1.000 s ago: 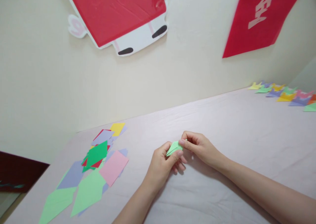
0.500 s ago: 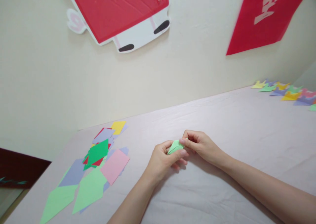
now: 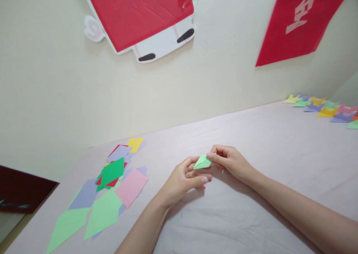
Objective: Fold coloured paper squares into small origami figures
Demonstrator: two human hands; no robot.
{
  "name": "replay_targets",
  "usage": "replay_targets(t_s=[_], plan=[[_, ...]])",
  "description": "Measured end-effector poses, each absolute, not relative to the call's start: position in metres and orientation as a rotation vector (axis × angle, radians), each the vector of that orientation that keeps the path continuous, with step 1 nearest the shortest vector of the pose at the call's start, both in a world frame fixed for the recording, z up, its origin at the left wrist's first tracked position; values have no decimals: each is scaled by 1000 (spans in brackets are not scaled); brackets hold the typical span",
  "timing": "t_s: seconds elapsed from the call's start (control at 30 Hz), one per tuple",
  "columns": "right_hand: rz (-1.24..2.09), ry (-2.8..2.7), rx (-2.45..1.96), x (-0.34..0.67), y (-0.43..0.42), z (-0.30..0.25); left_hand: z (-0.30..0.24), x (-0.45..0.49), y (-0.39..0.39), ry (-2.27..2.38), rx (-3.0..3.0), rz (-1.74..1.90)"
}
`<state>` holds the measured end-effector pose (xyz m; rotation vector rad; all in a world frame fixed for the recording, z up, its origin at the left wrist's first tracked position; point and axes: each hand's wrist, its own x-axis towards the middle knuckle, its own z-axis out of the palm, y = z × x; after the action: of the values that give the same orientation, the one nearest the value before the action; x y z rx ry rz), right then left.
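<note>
A small folded piece of light green paper point(image 3: 203, 162) is held just above the pale cloth-covered table point(image 3: 251, 134). My right hand point(image 3: 232, 162) pinches its right tip between thumb and fingers. Just below and left of the piece is my left hand point(image 3: 186, 179), fingers curled with the thumb stretched out under the paper; whether it grips the paper I cannot tell.
Several flat coloured paper sheets point(image 3: 112, 187), green, pink, lilac, red and yellow, lie spread at the table's left. Several folded paper figures point(image 3: 324, 108) line the far right edge by the wall. Red posters point(image 3: 140, 11) hang on the wall behind.
The green piece has come out of my left hand's fingers and now shows as a pointed flat shape, pinched by my right hand. Both hands rose slightly.
</note>
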<state>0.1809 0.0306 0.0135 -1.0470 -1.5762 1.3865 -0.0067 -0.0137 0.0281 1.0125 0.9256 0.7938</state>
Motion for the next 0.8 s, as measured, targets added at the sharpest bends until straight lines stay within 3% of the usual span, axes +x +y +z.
replay_targets(t_s=[0.2,0.43,0.8], plan=[[1342,-1644,-942,176,22,11,20,7,-12,1068,964,1042],[983,-1977,-658,179,22,14,20,0,-13,1069,937,1029],[992,-1822,-823,180,28,10,13,0,-13,1077,1197,1076]])
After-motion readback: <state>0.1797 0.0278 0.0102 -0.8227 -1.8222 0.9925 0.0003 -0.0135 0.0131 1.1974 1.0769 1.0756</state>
